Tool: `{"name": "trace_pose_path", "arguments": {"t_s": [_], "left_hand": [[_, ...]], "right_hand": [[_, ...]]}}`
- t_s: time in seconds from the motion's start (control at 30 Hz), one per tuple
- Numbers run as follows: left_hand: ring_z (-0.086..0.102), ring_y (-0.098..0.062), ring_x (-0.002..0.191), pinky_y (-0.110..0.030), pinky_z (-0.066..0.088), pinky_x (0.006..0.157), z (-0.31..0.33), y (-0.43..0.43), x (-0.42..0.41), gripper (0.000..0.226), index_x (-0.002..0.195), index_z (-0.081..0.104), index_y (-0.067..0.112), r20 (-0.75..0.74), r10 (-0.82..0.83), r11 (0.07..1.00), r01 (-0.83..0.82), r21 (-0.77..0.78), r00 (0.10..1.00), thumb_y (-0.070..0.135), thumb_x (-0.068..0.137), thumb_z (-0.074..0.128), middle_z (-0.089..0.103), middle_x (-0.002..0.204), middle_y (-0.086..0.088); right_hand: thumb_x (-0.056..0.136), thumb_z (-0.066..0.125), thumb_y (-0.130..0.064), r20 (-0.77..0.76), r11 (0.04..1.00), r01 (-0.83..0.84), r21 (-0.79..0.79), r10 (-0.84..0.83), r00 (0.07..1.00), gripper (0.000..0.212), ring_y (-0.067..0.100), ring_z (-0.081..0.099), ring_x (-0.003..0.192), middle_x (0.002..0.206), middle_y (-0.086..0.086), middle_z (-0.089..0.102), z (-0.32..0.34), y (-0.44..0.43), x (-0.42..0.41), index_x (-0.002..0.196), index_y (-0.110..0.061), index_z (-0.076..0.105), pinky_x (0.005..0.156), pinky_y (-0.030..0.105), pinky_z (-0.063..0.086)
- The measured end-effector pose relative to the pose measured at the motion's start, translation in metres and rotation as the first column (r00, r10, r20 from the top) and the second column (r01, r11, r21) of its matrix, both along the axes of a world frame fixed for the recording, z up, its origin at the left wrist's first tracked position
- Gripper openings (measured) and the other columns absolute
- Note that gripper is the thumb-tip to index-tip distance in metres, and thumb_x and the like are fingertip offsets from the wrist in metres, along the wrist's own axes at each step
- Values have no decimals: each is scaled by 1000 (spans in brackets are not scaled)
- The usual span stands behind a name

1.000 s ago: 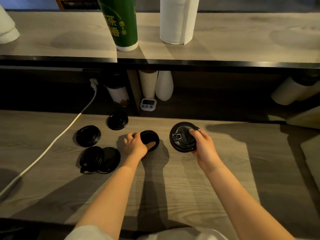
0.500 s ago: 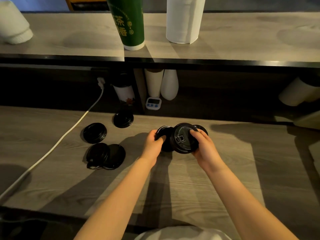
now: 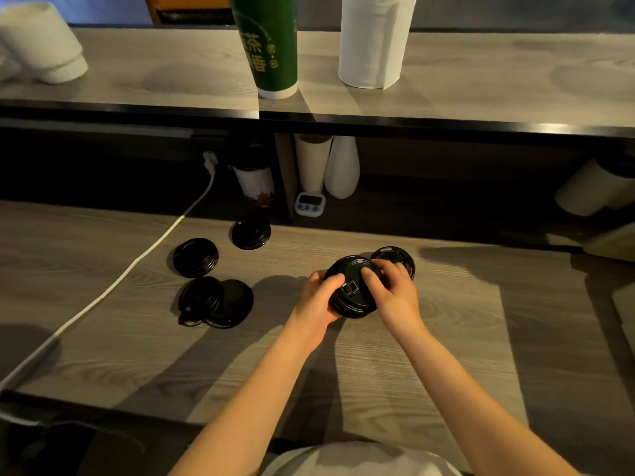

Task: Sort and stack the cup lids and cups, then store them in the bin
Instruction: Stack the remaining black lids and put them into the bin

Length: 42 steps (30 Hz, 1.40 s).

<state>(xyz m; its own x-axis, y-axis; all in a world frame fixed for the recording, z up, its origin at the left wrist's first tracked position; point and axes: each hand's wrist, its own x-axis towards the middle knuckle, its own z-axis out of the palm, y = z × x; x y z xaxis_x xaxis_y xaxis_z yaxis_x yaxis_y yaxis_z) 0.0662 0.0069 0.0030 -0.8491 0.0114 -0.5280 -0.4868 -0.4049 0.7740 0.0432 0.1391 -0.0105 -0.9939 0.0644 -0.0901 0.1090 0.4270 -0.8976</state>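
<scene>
Left hand (image 3: 318, 300), right hand (image 3: 395, 298) gripping lid (image 3: 352, 303), woodgrain counter (image 3: 481, 338), shelf (image 3: 481, 73)

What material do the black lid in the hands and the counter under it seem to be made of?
The black lid looks like thin moulded plastic, semi-gloss: raised rings, a sip tab and soft highlights show. The counter looks like matte wood-grain laminate, with grey streaked grain, but real wood cannot be ruled out.

Glossy black plastic lids (image 3: 350, 290) on a matt wood-grain counter (image 3: 446, 355).
</scene>
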Motion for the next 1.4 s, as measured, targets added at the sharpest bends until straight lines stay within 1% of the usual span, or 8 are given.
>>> {"name": "trace_pose_path", "arguments": {"t_s": [0.13,0.27,0.4,0.57,0.87,1.1,1.27,1.4], "left_hand": [[61,-28,104,-38,54,79,-6,2,-1,28,117,52,4,56,48,995,-44,-87,997,5,89,51,60,116,-20],[58,-30,110,-44,50,89,-17,0,-17,26,112,54,11,124,158,980,-140,-144,980,5,87,55,60,119,-17],[57,-25,112,-42,49,92,-21,-8,-30,35,120,50,13,121,167,974,-145,-177,978,7,86,57,57,126,-13],[51,-26,121,-43,46,98,-23,-15,-38,75,148,18,13,130,248,963,-229,-145,960,6,86,60,44,140,-12],[45,-27,128,-40,42,100,-25,-17,-30,80,151,9,15,136,260,960,-241,-142,956,6,88,58,39,145,-14],[50,-21,115,-36,45,94,-25,-17,-23,74,149,16,14,130,235,964,-213,-160,963,7,88,57,44,140,-13],[49,-26,124,-39,43,103,-27,-15,-21,80,150,12,17,151,215,968,-190,-163,965,10,87,61,41,144,-14],[50,-27,122,-47,42,103,-22,-5,-21,74,148,20,17,172,206,976,-190,-105,963,13,87,63,44,142,-14]], "right_hand": [[93,55,-26,16,996,-82,-16,83,996,29,13,55,97,102,1,55,-5,8,1,119,-14,63,87,24,44],[95,49,-28,70,975,117,-189,-106,992,20,16,58,98,107,6,62,-16,26,-12,108,-19,62,88,32,46],[91,58,-29,157,943,307,126,-325,933,42,28,48,119,129,14,47,-27,49,-40,127,-9,51,98,39,41],[71,71,-58,428,936,-27,350,-134,894,103,31,19,141,151,11,23,-32,53,-70,149,-15,20,113,47,24],[58,85,-47,419,850,-159,502,-79,904,98,28,31,132,139,5,37,-33,42,-65,136,-16,34,106,49,35],[69,81,-8,353,992,124,-39,-102,930,74,27,49,123,131,8,51,-34,38,-44,129,-16,38,99,39,46],[82,63,4,482,678,345,-648,15,876,44,24,61,100,121,13,59,-18,44,-34,119,-15,50,84,34,51],[81,52,9,379,586,195,-787,209,902,36,19,63,88,99,5,66,-3,41,-24,106,-17,58,78,30,49]]}}
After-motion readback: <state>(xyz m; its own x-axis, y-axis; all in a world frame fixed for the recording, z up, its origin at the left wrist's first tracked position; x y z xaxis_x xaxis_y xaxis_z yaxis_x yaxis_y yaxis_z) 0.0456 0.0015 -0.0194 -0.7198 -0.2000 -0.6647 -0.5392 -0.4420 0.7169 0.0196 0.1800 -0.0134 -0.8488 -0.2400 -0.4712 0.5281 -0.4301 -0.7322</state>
